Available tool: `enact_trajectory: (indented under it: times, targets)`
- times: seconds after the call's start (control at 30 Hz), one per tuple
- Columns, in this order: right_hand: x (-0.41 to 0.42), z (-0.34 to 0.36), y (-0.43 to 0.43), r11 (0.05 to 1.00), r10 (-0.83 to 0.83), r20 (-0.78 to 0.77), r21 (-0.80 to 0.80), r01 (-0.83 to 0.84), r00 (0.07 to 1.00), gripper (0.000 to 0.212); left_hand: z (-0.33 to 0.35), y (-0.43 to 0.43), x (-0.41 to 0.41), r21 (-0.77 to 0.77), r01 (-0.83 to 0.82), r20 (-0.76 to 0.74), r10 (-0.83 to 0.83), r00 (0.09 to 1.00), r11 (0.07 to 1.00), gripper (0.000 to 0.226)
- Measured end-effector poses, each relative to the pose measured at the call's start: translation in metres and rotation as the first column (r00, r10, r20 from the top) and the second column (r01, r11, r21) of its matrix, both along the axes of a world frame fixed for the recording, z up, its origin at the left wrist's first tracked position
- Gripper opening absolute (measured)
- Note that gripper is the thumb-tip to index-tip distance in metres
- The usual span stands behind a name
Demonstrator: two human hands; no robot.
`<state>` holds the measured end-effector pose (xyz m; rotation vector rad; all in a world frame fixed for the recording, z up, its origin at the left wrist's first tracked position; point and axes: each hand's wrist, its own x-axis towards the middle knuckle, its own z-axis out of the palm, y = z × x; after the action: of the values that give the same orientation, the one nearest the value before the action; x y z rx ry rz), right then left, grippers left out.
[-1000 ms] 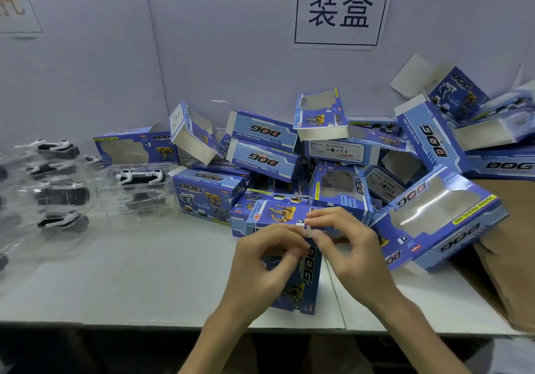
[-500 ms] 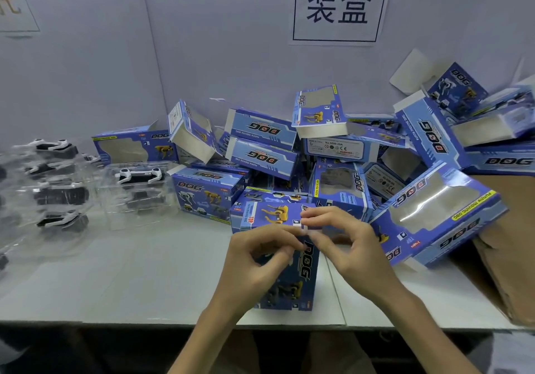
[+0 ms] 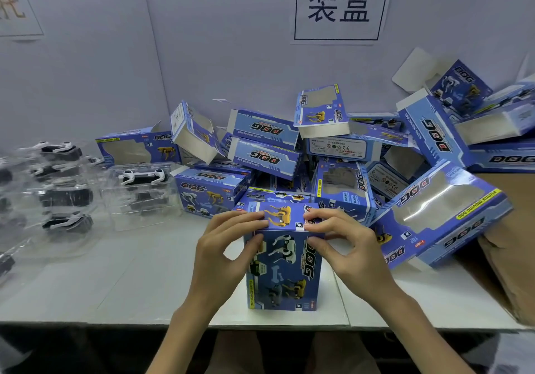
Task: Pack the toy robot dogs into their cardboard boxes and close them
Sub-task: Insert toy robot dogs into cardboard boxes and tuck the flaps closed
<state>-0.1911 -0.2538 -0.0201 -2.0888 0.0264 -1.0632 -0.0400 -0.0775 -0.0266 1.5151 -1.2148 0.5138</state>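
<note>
Box (image 3: 285, 269) of blue printed cardboard stands on end near the middle of the table's (image 3: 130, 286) front edge. Its top flap is down, and its contents cannot be seen. The left hand (image 3: 220, 258) and right hand (image 3: 350, 255) each pinch a top corner, fingers on the lid and thumb on the front face. Behind it, toward the back edge and right corner, window boxes (image 3: 266, 145) lie heaped, several open and empty. Clear plastic trays (image 3: 139, 197) holding black-and-white toy dogs (image 3: 143, 176) sit by the left edge. Brown cardboard (image 3: 512, 258) lies at the right edge.
</note>
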Motion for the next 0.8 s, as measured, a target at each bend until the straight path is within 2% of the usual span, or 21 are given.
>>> enact_trajectory:
  times: [0.23, 0.3, 0.4, 0.6, 0.8]
  targets:
    - [0.001, 0.0, 0.004, 1.0, -0.026, 0.003, -0.015, 0.026, 1.0, 0.017, 0.0, 0.0, 0.001, -0.012, 0.046, -0.128, -0.048, 0.991, 0.999, 0.024]
    - [0.003, 0.004, 0.008, 0.992, -0.08, -0.024, -0.099, 0.077, 0.997, 0.015, -0.003, 0.0, 0.003, -0.001, 0.036, -0.153, -0.036, 0.988, 0.999, 0.023]
    - [0.011, 0.003, 0.015, 0.954, -0.187, -0.023, -0.243, 0.176, 0.982, 0.023, -0.01, 0.0, 0.004, -0.007, 0.038, -0.166, -0.038, 0.985, 0.999, 0.024]
    - [0.016, -0.006, 0.016, 0.964, -0.179, 0.043, -0.19, 0.184, 0.983, 0.019, -0.011, -0.004, 0.001, -0.03, 0.042, -0.187, -0.047, 0.981, 0.999, 0.021]
    - [0.018, -0.005, 0.02, 0.987, -0.108, 0.073, -0.109, 0.115, 0.992, 0.015, -0.01, -0.006, 0.0, -0.029, 0.062, -0.209, -0.067, 0.976, 0.998, 0.01]
